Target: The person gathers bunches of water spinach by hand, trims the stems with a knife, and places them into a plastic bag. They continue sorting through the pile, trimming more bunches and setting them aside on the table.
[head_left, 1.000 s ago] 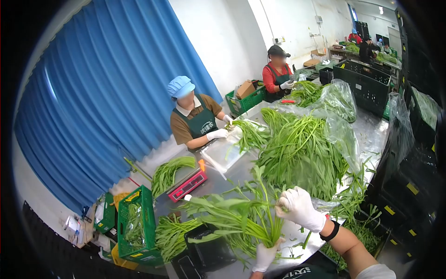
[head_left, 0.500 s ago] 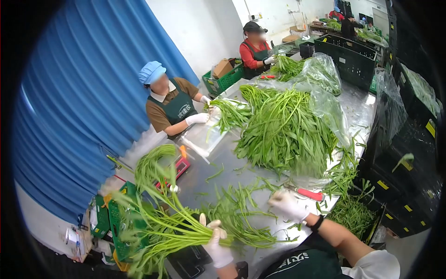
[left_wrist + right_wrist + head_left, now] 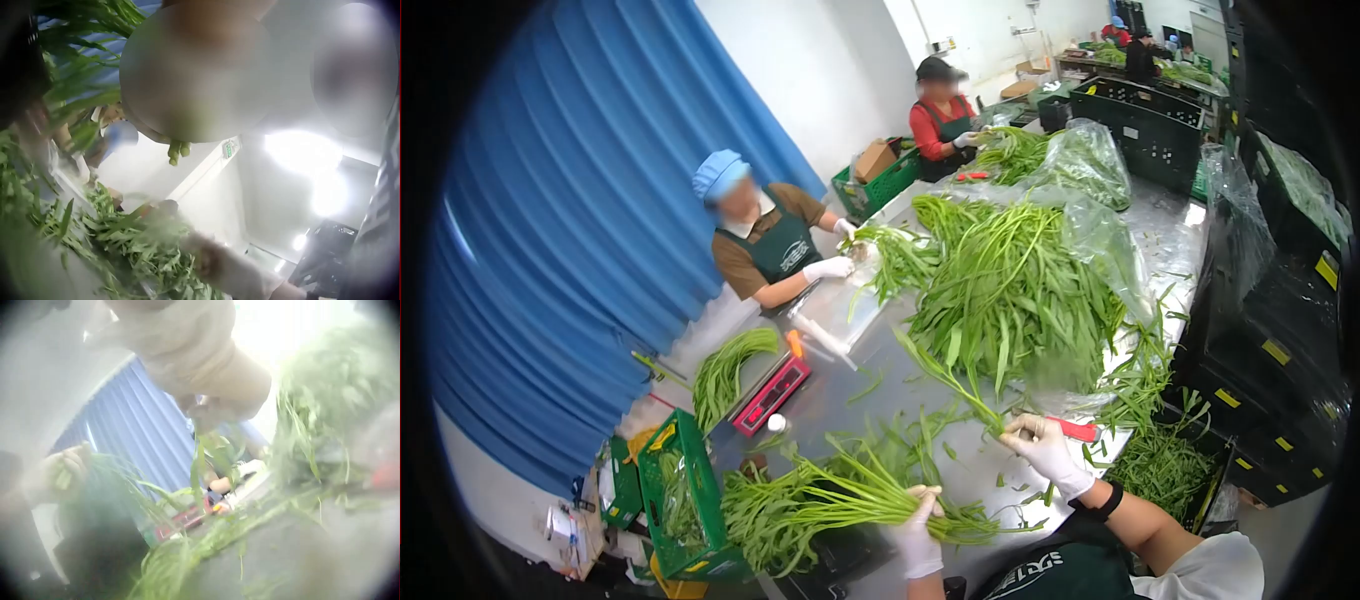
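My gloved left hand (image 3: 918, 540) grips a bunch of water spinach (image 3: 850, 495) by its stems, the leaves fanning out to the left. In the left wrist view a few cut stem ends (image 3: 177, 152) stick out past the blurred left hand (image 3: 194, 75). Over the table's near edge, my gloved right hand (image 3: 1045, 455) pinches a thin water spinach stem (image 3: 950, 380) between thumb and fingers, its leafy tip pointing away from me. Beside that hand lies a red-handled tool (image 3: 1075, 430), partly hidden. Loose greens are scattered under and between both hands.
A large pile of water spinach (image 3: 1010, 290) covers the middle of the metal table, partly under clear plastic. To the left are a red scale (image 3: 770, 395) and a green crate (image 3: 670, 500). Black crates (image 3: 1260, 350) stack up at right. Two people work across the table.
The left hand swung the bunch left and has come back slightly to the right, the bunch now lying lower. My right hand, earlier a fist above the greens, has gone down and now pinches a stem.
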### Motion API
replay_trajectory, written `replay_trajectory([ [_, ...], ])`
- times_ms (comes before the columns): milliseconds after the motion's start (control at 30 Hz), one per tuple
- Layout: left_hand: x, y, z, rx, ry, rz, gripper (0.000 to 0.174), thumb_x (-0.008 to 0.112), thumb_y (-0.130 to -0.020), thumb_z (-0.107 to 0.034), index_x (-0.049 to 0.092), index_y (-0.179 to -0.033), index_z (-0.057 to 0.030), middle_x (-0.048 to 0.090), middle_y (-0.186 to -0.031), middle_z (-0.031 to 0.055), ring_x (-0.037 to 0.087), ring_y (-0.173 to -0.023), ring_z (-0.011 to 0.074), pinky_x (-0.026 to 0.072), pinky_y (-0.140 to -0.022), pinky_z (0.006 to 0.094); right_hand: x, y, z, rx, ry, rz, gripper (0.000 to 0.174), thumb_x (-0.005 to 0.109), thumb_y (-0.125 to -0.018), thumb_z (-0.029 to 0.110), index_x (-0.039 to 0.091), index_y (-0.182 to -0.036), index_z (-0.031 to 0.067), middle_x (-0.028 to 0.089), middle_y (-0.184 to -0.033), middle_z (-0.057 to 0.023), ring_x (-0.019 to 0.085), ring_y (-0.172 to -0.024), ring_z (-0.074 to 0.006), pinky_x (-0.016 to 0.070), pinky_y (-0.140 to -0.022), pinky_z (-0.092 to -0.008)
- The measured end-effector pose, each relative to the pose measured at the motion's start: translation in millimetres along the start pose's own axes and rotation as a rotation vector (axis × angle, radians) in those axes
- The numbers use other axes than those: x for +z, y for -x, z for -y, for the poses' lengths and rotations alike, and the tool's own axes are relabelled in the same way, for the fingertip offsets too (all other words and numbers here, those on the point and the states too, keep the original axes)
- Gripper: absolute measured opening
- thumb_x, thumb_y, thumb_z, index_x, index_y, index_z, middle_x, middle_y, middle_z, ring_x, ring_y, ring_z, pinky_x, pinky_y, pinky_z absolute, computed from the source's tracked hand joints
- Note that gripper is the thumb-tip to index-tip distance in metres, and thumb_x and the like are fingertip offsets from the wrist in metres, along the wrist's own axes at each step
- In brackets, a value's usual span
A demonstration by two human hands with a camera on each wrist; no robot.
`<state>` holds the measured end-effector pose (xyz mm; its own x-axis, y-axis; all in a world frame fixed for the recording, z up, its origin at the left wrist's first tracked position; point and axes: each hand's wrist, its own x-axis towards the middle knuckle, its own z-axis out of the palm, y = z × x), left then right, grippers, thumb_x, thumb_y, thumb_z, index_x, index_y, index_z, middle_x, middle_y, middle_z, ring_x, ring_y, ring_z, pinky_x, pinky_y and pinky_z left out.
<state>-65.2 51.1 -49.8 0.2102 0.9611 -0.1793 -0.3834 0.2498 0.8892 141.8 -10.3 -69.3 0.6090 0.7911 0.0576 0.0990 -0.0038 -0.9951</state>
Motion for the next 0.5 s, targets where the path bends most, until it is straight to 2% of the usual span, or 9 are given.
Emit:
replay_trajectory([
  [33, 11.2, 0.9, 4.9, -0.006, -0.001, 0.020, 0.024, 0.064, -0.076, 0.005, 0.051, -0.096, 0.0022, 0.063, -0.081, 0.0175, 0.053, -0.057, 0.0160, 0.0441, -0.054, 0.0276, -0.8, 8.1, 15.7, -0.044, 0.006, -0.025, 0.012, 0.071, -0.075, 0.012, 0.066, -0.083, 0.0043, 0.040, -0.056, 0.0066, 0.034, -0.050, -0.0034, 0.0281, -0.044, -0.0217],
  [100, 35.1, 3.4, 10.4, 0.008, 0.028, 0.063, 0.021, 0.062, -0.077, 0.008, 0.054, -0.096, 0.0039, 0.063, -0.088, 0.0195, 0.053, -0.060, 0.0152, 0.0453, -0.057, 0.0260, -2.1, 16.8, 22.9, -0.166, 0.041, 0.014, 0.015, 0.073, -0.074, 0.013, 0.065, -0.083, 0.0055, 0.042, -0.057, 0.0046, 0.034, -0.049, -0.0038, 0.0284, -0.044, -0.0219],
  [167, 48.4, 10.4, 9.7, -0.003, -0.011, 0.114, 0.022, 0.062, -0.078, 0.008, 0.054, -0.098, 0.0037, 0.063, -0.091, 0.0181, 0.055, -0.063, 0.0146, 0.0467, -0.059, 0.0261, -3.2, 26.0, 31.6, -0.186, 0.091, 0.058, 0.016, 0.074, -0.073, 0.015, 0.064, -0.083, 0.0060, 0.043, -0.058, 0.0036, 0.035, -0.049, -0.0042, 0.0294, -0.044, -0.0222],
  [233, 57.2, 18.2, 11.1, 0.040, -0.071, 0.244, 0.024, 0.063, -0.078, 0.006, 0.053, -0.100, 0.0033, 0.063, -0.091, 0.0140, 0.056, -0.066, 0.0141, 0.0475, -0.061, 0.0256, -3.0, 33.5, 39.9, -0.203, 0.135, 0.110, 0.018, 0.075, -0.073, 0.016, 0.064, -0.083, 0.0066, 0.044, -0.058, 0.0026, 0.036, -0.049, -0.0046, 0.0304, -0.044, -0.0226],
  [267, 52.6, 19.5, 21.0, 0.047, -0.123, 0.228, 0.024, 0.066, -0.078, 0.003, 0.055, -0.100, 0.0034, 0.062, -0.089, 0.0097, 0.057, -0.068, 0.0131, 0.0478, -0.063, 0.0247, -2.7, 36.1, 44.2, -0.184, 0.152, 0.142, 0.018, 0.075, -0.072, 0.017, 0.064, -0.083, 0.0071, 0.046, -0.059, 0.0019, 0.038, -0.050, -0.0050, 0.0318, -0.045, -0.0230],
  [333, 49.3, 24.2, 23.1, 0.017, -0.172, 0.227, 0.023, 0.067, -0.077, 0.000, 0.058, -0.098, 0.0032, 0.062, -0.089, 0.0088, 0.055, -0.067, 0.0121, 0.0459, -0.062, 0.0240, -3.4, 39.7, 51.2, -0.103, 0.130, 0.202, 0.020, 0.075, -0.072, 0.018, 0.063, -0.083, 0.0076, 0.051, -0.061, 0.0012, 0.044, -0.054, -0.0075, 0.0369, -0.050, -0.0231],
  [467, 49.2, 30.1, 11.5, -0.038, -0.166, 0.245, 0.025, 0.068, -0.077, -0.003, 0.059, -0.099, 0.0037, 0.061, -0.088, 0.0074, 0.053, -0.064, 0.0111, 0.0437, -0.060, 0.0228, -8.0, 40.3, 48.4, -0.161, 0.180, 0.323, 0.018, 0.074, -0.073, 0.016, 0.064, -0.084, 0.0066, 0.055, -0.066, -0.0006, 0.050, -0.061, -0.0092, 0.0405, -0.056, -0.0234],
  [500, 49.2, 30.6, 8.0, -0.036, -0.168, 0.241, 0.025, 0.068, -0.077, -0.003, 0.059, -0.099, 0.0037, 0.061, -0.088, 0.0074, 0.053, -0.064, 0.0111, 0.0437, -0.060, 0.0228, -7.7, 39.7, 44.4, -0.183, 0.083, 0.352, 0.017, 0.073, -0.073, 0.014, 0.065, -0.085, 0.0057, 0.057, -0.069, -0.0015, 0.052, -0.066, -0.0103, 0.0415, -0.061, -0.0241],
])
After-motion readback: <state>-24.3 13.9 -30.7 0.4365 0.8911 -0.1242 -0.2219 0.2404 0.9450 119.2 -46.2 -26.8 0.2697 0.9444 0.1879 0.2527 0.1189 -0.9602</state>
